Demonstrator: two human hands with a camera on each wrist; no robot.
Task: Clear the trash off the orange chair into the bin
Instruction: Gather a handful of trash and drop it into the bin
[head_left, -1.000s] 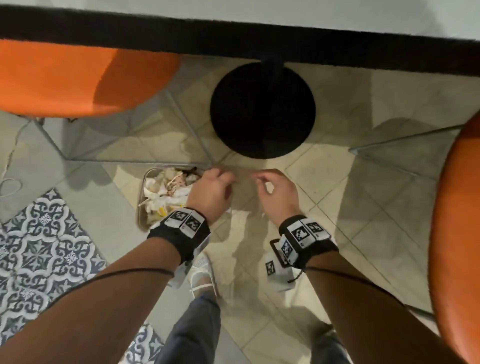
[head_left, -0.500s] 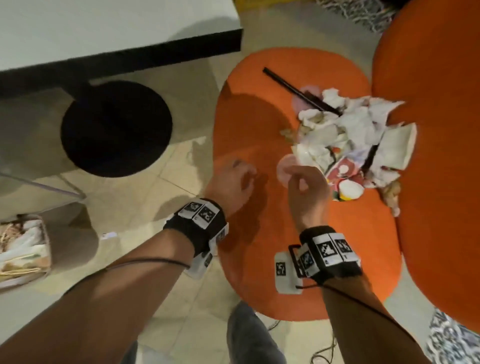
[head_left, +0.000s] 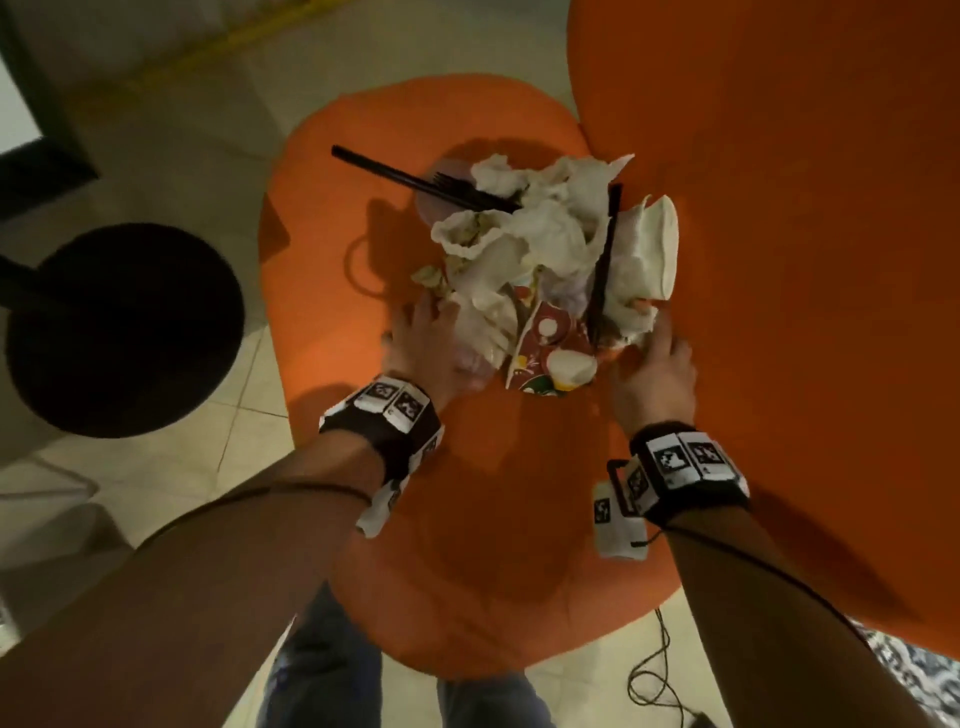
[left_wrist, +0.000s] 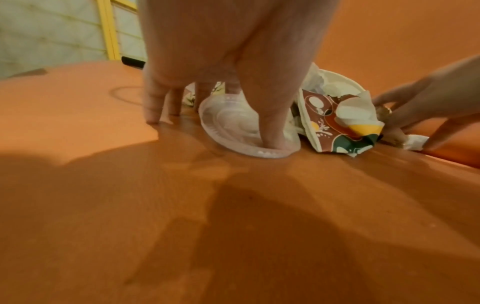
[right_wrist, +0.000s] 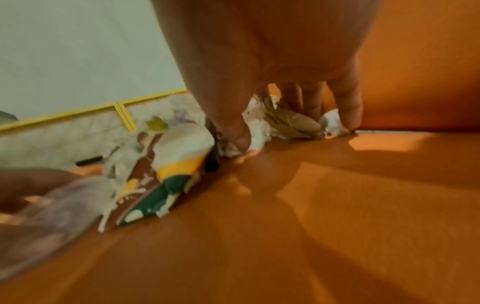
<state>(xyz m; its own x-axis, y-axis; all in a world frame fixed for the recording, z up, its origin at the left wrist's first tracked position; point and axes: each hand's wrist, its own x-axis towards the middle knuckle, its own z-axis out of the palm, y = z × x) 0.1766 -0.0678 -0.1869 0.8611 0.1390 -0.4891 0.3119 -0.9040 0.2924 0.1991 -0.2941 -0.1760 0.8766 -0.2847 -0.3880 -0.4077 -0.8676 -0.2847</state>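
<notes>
A heap of trash (head_left: 540, 244) lies on the orange chair seat (head_left: 467, 519): crumpled white napkins, a black plastic fork (head_left: 415, 179), a black stick, a crushed printed paper cup (head_left: 545, 353) and a clear plastic lid (left_wrist: 233, 123). My left hand (head_left: 423, 338) is at the heap's left edge with its fingers straight down on the seat and its thumb (left_wrist: 270, 131) pressing into the lid. My right hand (head_left: 654, 358) is at the right edge with spread fingers (left_wrist: 402, 115) touching crumpled paper (right_wrist: 259, 127). Neither hand lifts anything. The bin is out of view.
The chair's tall orange back (head_left: 779, 260) rises close on the right of the heap. A black round table base (head_left: 119, 327) stands on the tiled floor to the left. A thin black cable (head_left: 654, 675) lies on the floor by the seat's near right edge.
The view has swung from the bin on the floor to the chair. Both hands have moved forward and apart, from loosely curled above the seat to spread against the two sides of the heap.
</notes>
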